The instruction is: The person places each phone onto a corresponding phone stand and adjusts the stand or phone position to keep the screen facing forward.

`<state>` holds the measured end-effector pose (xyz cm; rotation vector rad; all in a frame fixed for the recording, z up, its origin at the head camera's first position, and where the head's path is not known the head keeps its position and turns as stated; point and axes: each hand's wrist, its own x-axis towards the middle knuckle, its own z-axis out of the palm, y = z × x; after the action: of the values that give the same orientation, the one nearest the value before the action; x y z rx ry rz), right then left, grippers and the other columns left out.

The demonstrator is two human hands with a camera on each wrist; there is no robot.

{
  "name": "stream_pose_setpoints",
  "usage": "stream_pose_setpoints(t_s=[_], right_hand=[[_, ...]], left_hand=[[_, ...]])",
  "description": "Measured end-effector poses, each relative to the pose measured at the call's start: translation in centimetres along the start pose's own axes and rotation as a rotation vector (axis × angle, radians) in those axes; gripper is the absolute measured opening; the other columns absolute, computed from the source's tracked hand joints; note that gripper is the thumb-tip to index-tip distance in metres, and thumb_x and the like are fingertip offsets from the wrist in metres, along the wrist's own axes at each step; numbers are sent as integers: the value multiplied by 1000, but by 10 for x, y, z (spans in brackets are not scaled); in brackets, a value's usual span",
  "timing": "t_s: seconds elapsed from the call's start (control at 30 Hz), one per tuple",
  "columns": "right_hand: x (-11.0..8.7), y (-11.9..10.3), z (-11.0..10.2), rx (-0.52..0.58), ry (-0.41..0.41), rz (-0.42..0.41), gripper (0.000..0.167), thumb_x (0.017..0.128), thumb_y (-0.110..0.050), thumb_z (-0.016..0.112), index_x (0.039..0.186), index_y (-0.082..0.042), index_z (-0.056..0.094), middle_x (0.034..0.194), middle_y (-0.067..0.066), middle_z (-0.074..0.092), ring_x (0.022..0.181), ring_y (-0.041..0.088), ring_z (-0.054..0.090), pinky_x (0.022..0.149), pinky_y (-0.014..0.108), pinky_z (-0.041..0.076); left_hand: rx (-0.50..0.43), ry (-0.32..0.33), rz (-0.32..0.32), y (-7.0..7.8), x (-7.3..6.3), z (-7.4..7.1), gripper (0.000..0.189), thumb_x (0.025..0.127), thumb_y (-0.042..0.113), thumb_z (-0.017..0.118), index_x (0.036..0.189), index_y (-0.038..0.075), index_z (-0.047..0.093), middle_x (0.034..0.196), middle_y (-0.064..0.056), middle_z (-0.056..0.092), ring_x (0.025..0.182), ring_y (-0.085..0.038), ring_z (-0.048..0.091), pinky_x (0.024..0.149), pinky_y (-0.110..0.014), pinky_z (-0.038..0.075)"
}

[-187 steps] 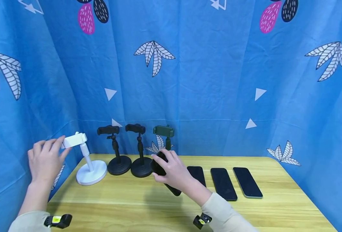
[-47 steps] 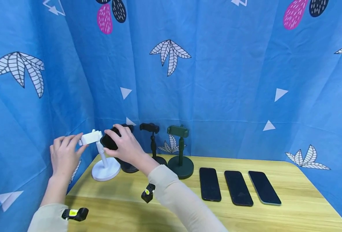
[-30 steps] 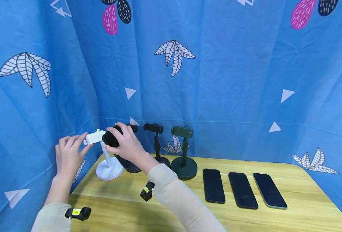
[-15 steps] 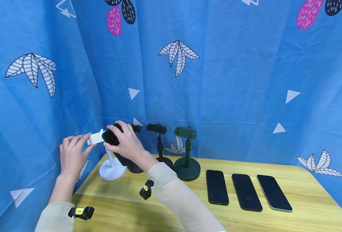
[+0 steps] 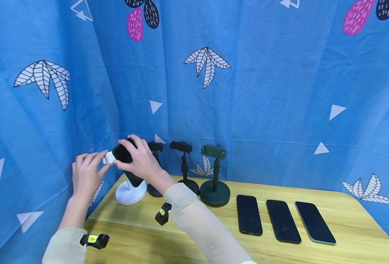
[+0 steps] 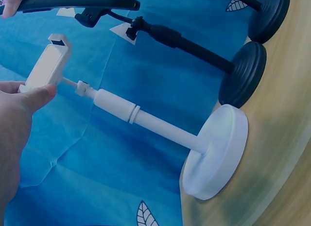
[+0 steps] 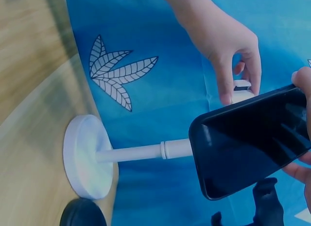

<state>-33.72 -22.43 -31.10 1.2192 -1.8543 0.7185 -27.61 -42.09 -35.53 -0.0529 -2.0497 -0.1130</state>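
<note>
In the head view my left hand point(image 5: 85, 176) pinches the outer end of the white clamp point(image 5: 109, 158) on a white phone stand point(image 5: 130, 193). The left wrist view shows my thumb point(image 6: 41, 96) on that clamp, with the stand's round base point(image 6: 218, 153) on the table. My right hand point(image 5: 144, 161) grips a black smartphone point(image 5: 123, 154) by its edges, thumb on one side and fingers on the other. The phone tilts and overlaps much of the clamp in the head view. Up close in the right wrist view, the dark phone screen point(image 7: 252, 138) hides the stand's upper part.
Beside the white stand are two black phone stands, one partly behind my right hand point(image 5: 155, 146) and another in the middle point(image 5: 184, 165). A dark green stand point(image 5: 215, 192) follows. Three phones lie on the wooden table point(image 5: 356, 227) at right; a blue curtain point(image 5: 263, 91) rises behind.
My right hand has carried the phone from mid-table left to the white stand; over the last second it slid further across the clamp. My left hand keeps its pinch. The head view has turned left.
</note>
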Motion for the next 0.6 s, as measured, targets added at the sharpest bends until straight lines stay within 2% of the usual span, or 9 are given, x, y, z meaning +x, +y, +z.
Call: stream_pose_setpoints(t_s=[0.3, 0.6], right_hand=[[7, -3, 0, 49, -15, 50, 56, 85, -40, 74, 132, -14, 56, 135, 15, 52, 117, 29, 57, 98, 32, 51], [16, -9, -2, 70, -33, 76, 59, 85, -41, 73, 134, -15, 54, 140, 15, 48, 122, 29, 54, 96, 25, 51]], left_hand=[[3, 30, 25, -2, 1, 1, 55, 69, 16, 87, 119, 5, 68, 107, -23, 68, 100, -41, 49, 79, -55, 38], [-7, 37, 29, -3, 0, 3, 54, 67, 13, 87, 117, 3, 68, 105, -23, 68, 100, -42, 49, 78, -55, 39]])
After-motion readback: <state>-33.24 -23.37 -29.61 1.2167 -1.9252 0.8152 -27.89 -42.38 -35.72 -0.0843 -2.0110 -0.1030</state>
